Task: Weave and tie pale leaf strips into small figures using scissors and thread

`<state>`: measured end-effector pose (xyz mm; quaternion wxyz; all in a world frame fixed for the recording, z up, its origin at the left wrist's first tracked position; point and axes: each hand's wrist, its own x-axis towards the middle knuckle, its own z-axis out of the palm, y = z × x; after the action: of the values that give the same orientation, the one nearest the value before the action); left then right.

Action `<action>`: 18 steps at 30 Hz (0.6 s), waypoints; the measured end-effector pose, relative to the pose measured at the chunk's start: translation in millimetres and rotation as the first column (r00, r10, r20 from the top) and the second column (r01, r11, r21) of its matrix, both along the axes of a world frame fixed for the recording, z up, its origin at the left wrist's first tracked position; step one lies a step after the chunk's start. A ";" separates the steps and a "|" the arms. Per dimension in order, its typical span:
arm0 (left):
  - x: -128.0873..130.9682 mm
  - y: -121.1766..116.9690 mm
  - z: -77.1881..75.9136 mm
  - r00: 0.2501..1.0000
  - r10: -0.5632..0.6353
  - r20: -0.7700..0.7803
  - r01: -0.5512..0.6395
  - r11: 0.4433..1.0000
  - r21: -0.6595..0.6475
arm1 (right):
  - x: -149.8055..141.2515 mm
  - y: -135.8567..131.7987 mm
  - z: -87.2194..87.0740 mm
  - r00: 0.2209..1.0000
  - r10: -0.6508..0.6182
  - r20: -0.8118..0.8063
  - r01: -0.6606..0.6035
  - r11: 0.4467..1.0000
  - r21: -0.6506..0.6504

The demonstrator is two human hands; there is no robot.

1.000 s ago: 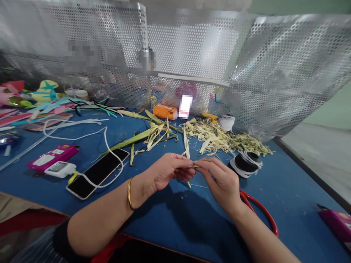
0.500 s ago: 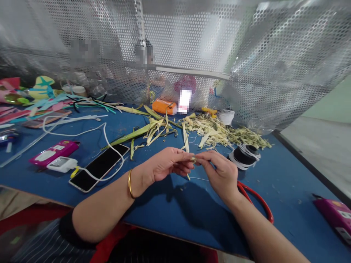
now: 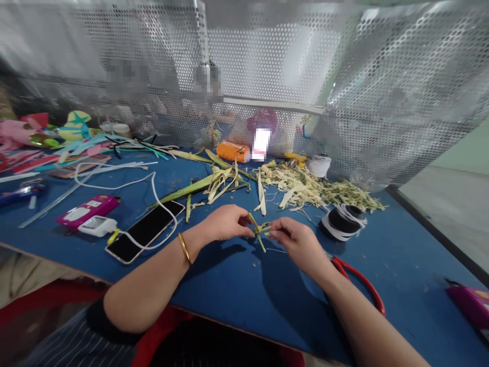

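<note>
Between my hands, above the blue table [image 3: 225, 278], is a small green-yellow piece of crossed plant strips [image 3: 260, 232]. My left hand [image 3: 231, 223] pinches it from the left, a gold bangle round that wrist. On the other side my right hand [image 3: 292, 237] grips its right end between thumb and fingers. A thin white thread [image 3: 275, 250] runs on the table below the piece. Beside my right hand sits a black spool wound with white cord [image 3: 343, 222]. Red-handled scissors [image 3: 362, 283] lie partly under my right forearm.
Beyond my hands lie long green leaf strips [image 3: 191, 188] and a heap of pale shreds [image 3: 294, 183]. A phone [image 3: 145, 232], a white cable [image 3: 156, 191] and a magenta device [image 3: 89, 210] are at left. A perforated metal screen [image 3: 267, 56] closes the back.
My hands have drawn slightly apart, and the crossed strips now show between them. The left hand has turned so its back faces up. The view has shifted a little.
</note>
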<state>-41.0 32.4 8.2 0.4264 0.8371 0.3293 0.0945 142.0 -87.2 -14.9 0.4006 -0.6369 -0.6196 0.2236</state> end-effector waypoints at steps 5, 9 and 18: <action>13.7 -9.5 -4.3 0.959 0.126 0.254 0.012 0.877 -0.481 | 0.2 3.1 8.1 0.928 -0.066 -0.366 0.063 0.998 -0.019; 8.9 -16.1 14.7 0.943 0.162 0.289 0.062 0.771 -0.634 | -0.8 2.6 22.4 0.777 -0.098 -0.622 0.064 0.995 -0.077; 15.3 -23.1 31.2 0.877 0.361 0.317 -0.078 0.759 -0.647 | 2.1 15.7 49.8 0.895 -0.085 -0.438 0.131 0.988 0.076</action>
<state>-25.7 9.3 39.4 0.7218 0.5646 0.3396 0.2117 144.1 -71.4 34.9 0.5724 -0.5831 -0.4895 0.3046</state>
